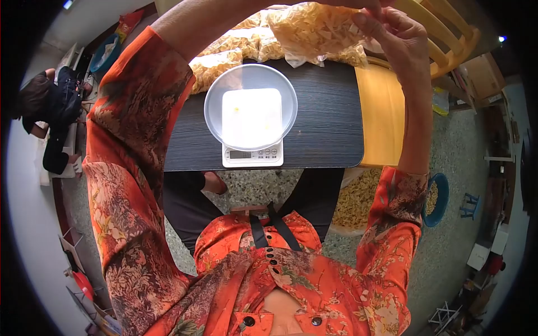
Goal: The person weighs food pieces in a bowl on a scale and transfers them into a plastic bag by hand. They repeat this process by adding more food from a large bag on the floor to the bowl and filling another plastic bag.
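Observation:
A clear plastic bag of thin yellowish chips (314,28) is held up at the top of the view, past the scale. My right hand (395,31) pinches the bag's right end between thumb and fingers. My left hand (367,3) reaches across and meets it at the same end, fingers closed on the plastic; the top edge of the view cuts off part of it. Below the bag, a translucent round bowl (213,112) sits on a white kitchen scale (252,159), with a few small yellow crumbs inside. The scale's display is too small to read.
Several filled bags (218,64) lie along the far side of the dark table (330,123). Right of it are a wooden surface (384,117) and chair (454,39). A large bag of chips (358,201) and blue basin (441,193) stand low. Another person (53,112) sits at left.

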A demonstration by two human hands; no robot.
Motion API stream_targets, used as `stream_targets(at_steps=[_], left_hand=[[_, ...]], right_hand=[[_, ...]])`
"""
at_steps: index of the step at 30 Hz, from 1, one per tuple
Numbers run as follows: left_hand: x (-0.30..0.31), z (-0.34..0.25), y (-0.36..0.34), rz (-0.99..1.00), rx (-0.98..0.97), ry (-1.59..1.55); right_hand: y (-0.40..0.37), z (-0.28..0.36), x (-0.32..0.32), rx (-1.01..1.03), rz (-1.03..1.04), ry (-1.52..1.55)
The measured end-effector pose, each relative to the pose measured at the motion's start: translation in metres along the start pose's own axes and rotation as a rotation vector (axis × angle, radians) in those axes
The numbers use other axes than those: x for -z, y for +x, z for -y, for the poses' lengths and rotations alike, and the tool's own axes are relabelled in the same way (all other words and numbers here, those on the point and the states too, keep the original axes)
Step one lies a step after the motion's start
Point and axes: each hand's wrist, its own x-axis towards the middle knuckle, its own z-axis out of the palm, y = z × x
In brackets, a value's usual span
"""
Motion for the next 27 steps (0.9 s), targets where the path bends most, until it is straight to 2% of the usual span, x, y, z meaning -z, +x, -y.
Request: stream_targets(at_steps=[2,4,7,8,9,10,11,13,14,17,20,23,25,27], left_hand=[[-0.012,0.002,0.001,0.014,-0.033,-0.151],[-0.017,0.001,-0.001,0.042,-0.004,-0.135],[-0.021,0.007,-0.005,0.119,0.020,-0.092],[-0.025,0.013,-0.010,0.007,-0.031,-0.163],[-0.025,0.019,-0.014,-0.104,-0.084,-0.234],[-0.022,0.028,-0.018,-0.095,-0.072,-0.171],[-0.017,0.029,-0.028,-0.061,0.152,-0.174],[-0.005,0.037,-0.048,0.063,0.391,-0.148],[-0.002,0.041,-0.059,0.064,0.389,-0.144],[0.004,0.054,-0.088,0.238,0.579,-0.151],[0.003,0.068,-0.121,0.174,0.657,-0.324],[0.004,0.074,-0.143,0.151,0.789,-0.391],[-0.005,0.078,-0.159,0.126,0.832,-0.620],[-0.001,0.065,-0.159,0.187,0.874,-0.474]], right_hand=[[0.000,-0.022,-0.003,0.016,-0.001,0.071],[-0.003,-0.027,-0.015,0.052,-0.067,0.370],[-0.002,-0.054,-0.034,0.059,-0.139,0.434],[-0.008,-0.038,-0.033,-0.032,-0.074,0.374],[-0.012,-0.038,-0.036,-0.031,-0.077,0.378],[-0.017,-0.043,-0.041,-0.035,-0.138,0.437],[-0.021,-0.046,-0.044,-0.035,-0.199,0.496],[-0.028,-0.055,-0.047,-0.026,-0.179,0.546],[-0.030,-0.058,-0.054,-0.055,-0.202,0.581],[-0.028,-0.065,-0.064,-0.080,-0.246,0.653],[-0.037,-0.065,-0.072,-0.152,-0.356,0.723],[-0.044,-0.071,-0.080,-0.214,-0.318,0.695],[-0.047,-0.075,-0.091,-0.231,-0.289,0.679],[-0.047,-0.073,-0.100,-0.256,-0.261,0.710]])
